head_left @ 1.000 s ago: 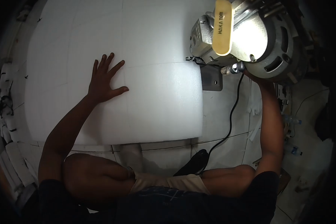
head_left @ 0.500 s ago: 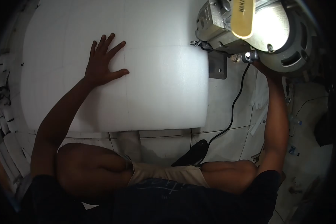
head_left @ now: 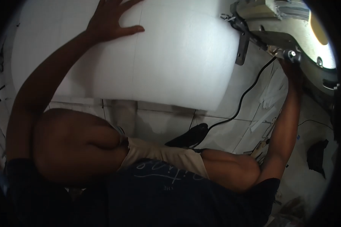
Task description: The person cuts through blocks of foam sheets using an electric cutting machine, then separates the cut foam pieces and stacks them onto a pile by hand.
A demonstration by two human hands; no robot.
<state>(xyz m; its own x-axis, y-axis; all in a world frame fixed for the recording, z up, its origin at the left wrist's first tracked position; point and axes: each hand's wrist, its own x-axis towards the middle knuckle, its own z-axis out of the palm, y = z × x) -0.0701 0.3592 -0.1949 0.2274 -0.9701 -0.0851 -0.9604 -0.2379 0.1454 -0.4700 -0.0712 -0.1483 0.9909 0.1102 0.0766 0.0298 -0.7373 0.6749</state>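
Observation:
My left hand (head_left: 109, 23) lies flat on a thick white foam sheet (head_left: 178, 56), its fingers spread; some fingertips fall outside the top edge of the view. At the upper right, my right hand (head_left: 291, 70) is closed at the near side of a metal motor-driven machine (head_left: 269, 36). Most of the fingers are hidden behind the machine's round knob and housing. A flat metal base plate (head_left: 243, 48) shows under the machine, beside the right edge of the foam. The machine's top is cut off by the view.
A black cord (head_left: 241, 102) runs from the machine down toward a black shoe-like object (head_left: 189, 137) on the tiled floor (head_left: 155, 123). White strips (head_left: 263, 120) lie on the floor near my right forearm. A dark crumpled piece (head_left: 317, 158) lies farther right.
The view has tilted, bringing the foam and my left hand higher in the frame. The machine and my right hand now appear farther right. Both hands keep their places on foam and machine.

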